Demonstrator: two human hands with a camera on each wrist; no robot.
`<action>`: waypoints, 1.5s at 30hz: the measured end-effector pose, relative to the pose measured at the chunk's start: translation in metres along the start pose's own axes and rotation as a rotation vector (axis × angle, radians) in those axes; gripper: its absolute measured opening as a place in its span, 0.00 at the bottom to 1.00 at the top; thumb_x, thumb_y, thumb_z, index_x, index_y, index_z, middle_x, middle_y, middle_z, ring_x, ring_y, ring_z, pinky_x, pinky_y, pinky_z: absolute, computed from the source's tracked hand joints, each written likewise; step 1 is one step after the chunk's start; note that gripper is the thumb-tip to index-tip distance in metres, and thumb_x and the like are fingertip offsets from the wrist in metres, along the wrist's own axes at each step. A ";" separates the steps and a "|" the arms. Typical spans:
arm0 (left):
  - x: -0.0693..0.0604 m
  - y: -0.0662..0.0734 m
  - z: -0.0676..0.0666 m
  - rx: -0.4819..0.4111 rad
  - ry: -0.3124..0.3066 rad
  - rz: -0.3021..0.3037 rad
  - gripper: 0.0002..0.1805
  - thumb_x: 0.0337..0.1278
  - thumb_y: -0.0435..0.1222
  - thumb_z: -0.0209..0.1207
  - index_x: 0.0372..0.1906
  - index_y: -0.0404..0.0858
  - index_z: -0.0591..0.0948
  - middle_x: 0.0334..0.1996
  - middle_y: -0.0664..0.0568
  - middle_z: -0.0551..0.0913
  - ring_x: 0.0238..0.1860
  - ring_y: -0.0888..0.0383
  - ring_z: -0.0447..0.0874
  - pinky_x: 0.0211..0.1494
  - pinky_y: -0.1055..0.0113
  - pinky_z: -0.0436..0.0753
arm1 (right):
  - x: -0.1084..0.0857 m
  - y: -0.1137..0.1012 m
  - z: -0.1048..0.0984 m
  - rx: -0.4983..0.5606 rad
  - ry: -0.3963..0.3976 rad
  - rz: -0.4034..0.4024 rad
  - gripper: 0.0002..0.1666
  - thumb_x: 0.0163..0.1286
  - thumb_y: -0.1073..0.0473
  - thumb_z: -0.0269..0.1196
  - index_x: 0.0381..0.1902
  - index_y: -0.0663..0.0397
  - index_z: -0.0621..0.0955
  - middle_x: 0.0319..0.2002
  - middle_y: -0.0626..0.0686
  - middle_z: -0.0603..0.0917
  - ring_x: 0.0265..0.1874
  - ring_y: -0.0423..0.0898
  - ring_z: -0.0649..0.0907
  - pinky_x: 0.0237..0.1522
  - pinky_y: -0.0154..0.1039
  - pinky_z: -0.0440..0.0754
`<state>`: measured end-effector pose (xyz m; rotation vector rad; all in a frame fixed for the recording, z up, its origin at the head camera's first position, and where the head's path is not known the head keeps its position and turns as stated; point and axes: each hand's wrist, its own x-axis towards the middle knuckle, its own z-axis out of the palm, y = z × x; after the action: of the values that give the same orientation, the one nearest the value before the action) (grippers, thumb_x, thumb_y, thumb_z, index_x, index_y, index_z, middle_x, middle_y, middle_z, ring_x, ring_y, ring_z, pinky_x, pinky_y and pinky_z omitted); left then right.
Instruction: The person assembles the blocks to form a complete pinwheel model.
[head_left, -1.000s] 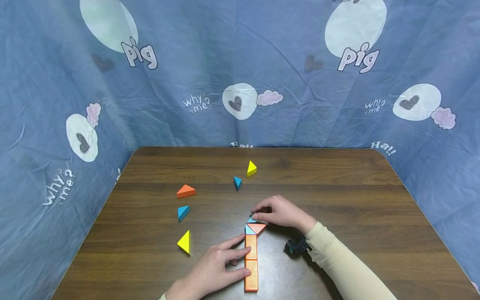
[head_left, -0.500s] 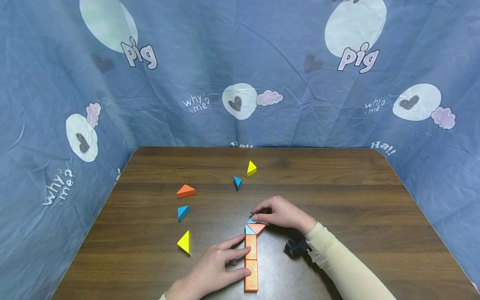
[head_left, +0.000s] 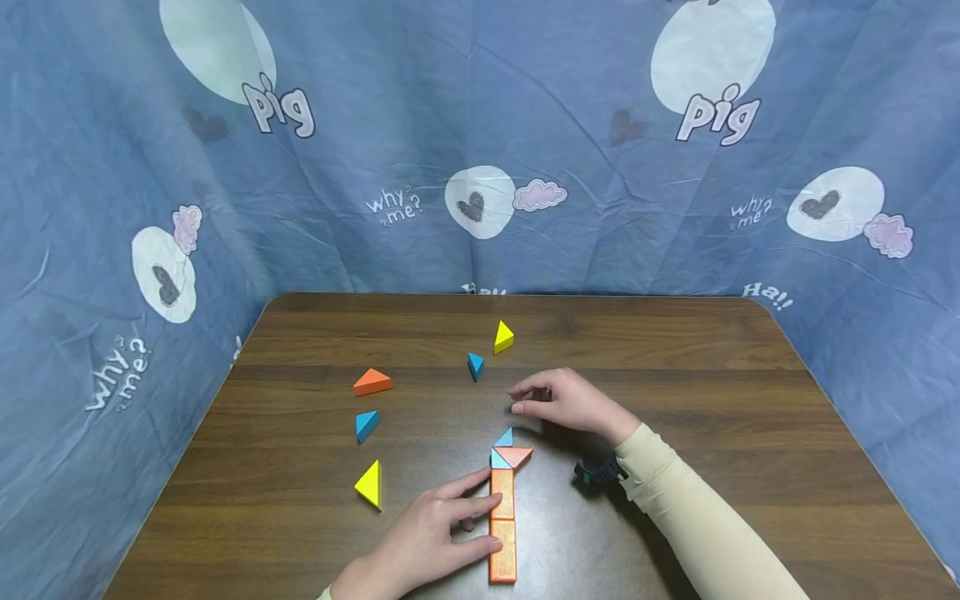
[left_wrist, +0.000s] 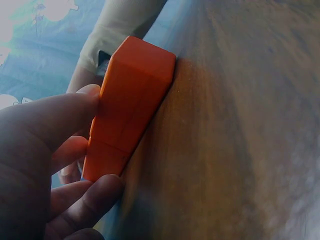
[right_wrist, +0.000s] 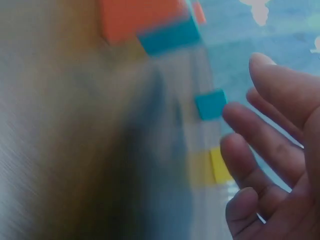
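Since the earlier frame, the right hand [head_left: 566, 404] has drawn off the upper blue triangle [head_left: 506, 437] and hovers past the far end of the orange column [head_left: 504, 552], its fingers apart around nothing. The column, two blocks end to end, has its long axis running straight away from the person; the left hand [head_left: 431, 525] rests on it from the left, fingers spread. At its far end sit a lower blue triangle [head_left: 498, 460] and, beside that, an orange triangle [head_left: 514, 456] pointing back toward the person; the upper blue triangle lies beyond them, slanted side facing far left. Loose triangles [head_left: 368, 485] lie left of and beyond the column on the dark wood-grain table [head_left: 675, 375]; farther beyond hangs a blue printed cloth [head_left: 585, 108].
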<state>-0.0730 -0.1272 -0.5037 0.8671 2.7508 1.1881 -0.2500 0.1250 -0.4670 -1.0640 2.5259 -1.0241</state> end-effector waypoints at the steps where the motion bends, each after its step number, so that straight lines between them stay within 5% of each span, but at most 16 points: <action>1: 0.001 0.000 0.000 -0.001 -0.004 -0.004 0.28 0.59 0.59 0.62 0.61 0.51 0.82 0.69 0.55 0.70 0.41 0.74 0.80 0.47 0.68 0.80 | 0.004 0.002 -0.005 -0.008 0.012 0.002 0.21 0.68 0.44 0.65 0.52 0.49 0.86 0.46 0.37 0.86 0.41 0.36 0.82 0.45 0.40 0.80; 6: 0.001 -0.002 -0.002 -0.009 -0.031 -0.023 0.29 0.59 0.60 0.61 0.61 0.51 0.82 0.69 0.54 0.70 0.40 0.75 0.78 0.46 0.69 0.79 | 0.021 0.015 -0.026 -0.023 0.044 0.033 0.24 0.67 0.45 0.67 0.55 0.52 0.85 0.49 0.44 0.86 0.39 0.38 0.82 0.44 0.41 0.79; 14: 0.001 -0.004 0.000 -0.056 -0.015 0.028 0.29 0.59 0.57 0.63 0.61 0.46 0.82 0.68 0.50 0.71 0.38 0.75 0.79 0.42 0.75 0.78 | 0.049 0.036 -0.044 -0.033 0.063 0.092 0.29 0.66 0.48 0.69 0.61 0.53 0.81 0.56 0.48 0.83 0.43 0.41 0.82 0.48 0.44 0.79; 23: 0.002 -0.004 0.002 -0.055 0.002 0.053 0.27 0.60 0.55 0.64 0.60 0.46 0.82 0.66 0.49 0.73 0.34 0.76 0.77 0.42 0.76 0.76 | 0.080 0.053 -0.047 -0.029 0.071 0.120 0.30 0.64 0.55 0.71 0.62 0.54 0.79 0.56 0.50 0.82 0.51 0.46 0.82 0.56 0.46 0.77; 33: 0.003 -0.005 -0.001 -0.105 -0.052 0.020 0.28 0.61 0.56 0.63 0.61 0.46 0.81 0.67 0.49 0.72 0.36 0.75 0.77 0.43 0.74 0.77 | 0.105 0.068 -0.047 -0.031 -0.108 0.066 0.39 0.63 0.55 0.71 0.70 0.53 0.72 0.65 0.50 0.76 0.57 0.50 0.79 0.60 0.46 0.74; 39: 0.002 -0.006 -0.001 -0.120 -0.053 0.062 0.28 0.62 0.53 0.63 0.62 0.42 0.81 0.67 0.44 0.72 0.39 0.73 0.79 0.42 0.77 0.77 | 0.114 0.074 -0.054 -0.026 -0.227 0.036 0.39 0.65 0.53 0.70 0.72 0.46 0.70 0.66 0.48 0.74 0.60 0.51 0.76 0.60 0.48 0.73; 45: 0.002 -0.006 -0.002 -0.108 -0.040 0.068 0.27 0.63 0.53 0.63 0.62 0.43 0.81 0.67 0.45 0.72 0.44 0.70 0.80 0.43 0.78 0.77 | 0.116 0.074 -0.057 -0.050 -0.218 0.022 0.34 0.62 0.51 0.72 0.66 0.45 0.77 0.63 0.47 0.77 0.56 0.50 0.78 0.58 0.46 0.74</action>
<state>-0.0781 -0.1312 -0.5063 0.9693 2.6174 1.3016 -0.3979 0.1108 -0.4672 -1.0942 2.3929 -0.7951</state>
